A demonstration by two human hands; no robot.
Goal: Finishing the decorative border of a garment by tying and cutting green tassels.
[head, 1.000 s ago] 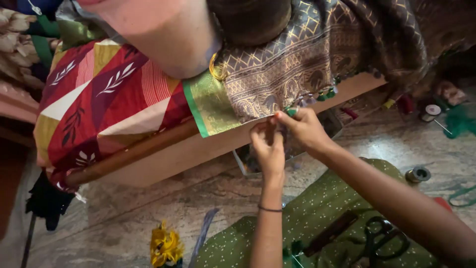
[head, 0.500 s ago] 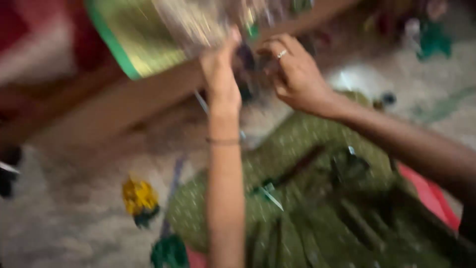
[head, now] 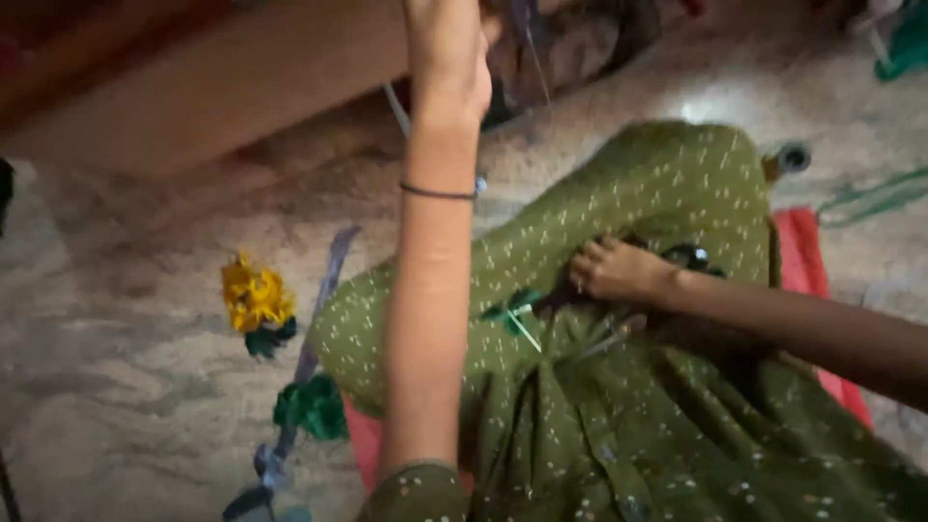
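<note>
Since half a second ago, the right hand [head: 619,271] has dropped away from the raised fabric edge and now rests low on the lap, while the left hand [head: 447,53] stays lifted near the top of the view.

Head view, looking down: the left hand is held up at the top edge, wearing a thin dark wristband. It appears to pinch a fine thread [head: 536,58] that runs down from it, just in front of a patterned brown cloth [head: 580,43] hanging from a wooden bench edge [head: 213,87]. The fingers are cut off by the frame, so how tightly they close cannot be told.

The right hand lies on the green dotted garment [head: 677,406] over the lap, fingers curled loosely around a pair of dark scissors [head: 686,259]; whether it holds them firmly is unclear.

On the floor to the left lie a yellow tassel [head: 253,295] and a green thread bundle [head: 311,406]. A small spool [head: 793,157] sits beyond the knee.

The thread looks very light, limp and easily snapped, best held by a fingertip pinch close to the cloth. The scissors seem rigid and are best taken by the handles.
</note>
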